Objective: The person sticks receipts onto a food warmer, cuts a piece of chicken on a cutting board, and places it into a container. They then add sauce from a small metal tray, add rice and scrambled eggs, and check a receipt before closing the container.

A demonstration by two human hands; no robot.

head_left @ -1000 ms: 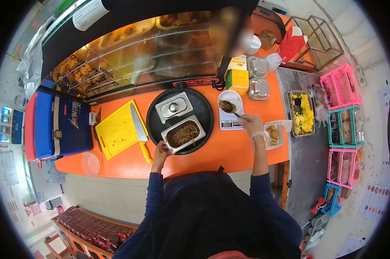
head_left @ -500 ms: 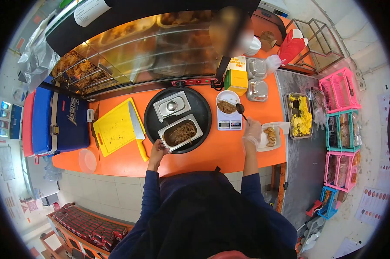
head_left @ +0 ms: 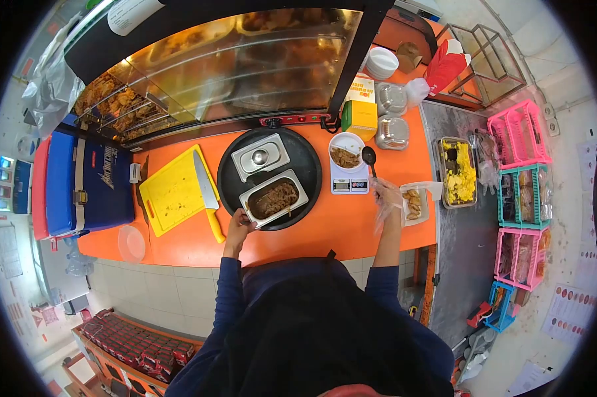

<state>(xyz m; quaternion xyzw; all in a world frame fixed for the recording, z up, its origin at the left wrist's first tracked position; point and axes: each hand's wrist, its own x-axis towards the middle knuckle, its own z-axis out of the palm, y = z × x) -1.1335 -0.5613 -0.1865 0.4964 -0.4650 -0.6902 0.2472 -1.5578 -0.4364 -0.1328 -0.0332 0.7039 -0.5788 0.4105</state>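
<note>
Steadying the rectangular steel pan of brown shredded food (head_left: 274,198) on the round black tray (head_left: 305,151): your left hand (head_left: 239,223) clenches its near corner. Your gloved right hand (head_left: 385,197) grasps the dark spoon (head_left: 370,159), just beside the white bowl (head_left: 346,155) on the white scale (head_left: 348,185). Hold the spoon level and add small portions.

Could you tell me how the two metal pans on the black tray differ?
The far pan is covered by a knobbed lid; the near pan is open, with brown food. The left hand grips the near pan's corner; nothing touches the far pan. Both are rectangular, on the black tray.
</note>
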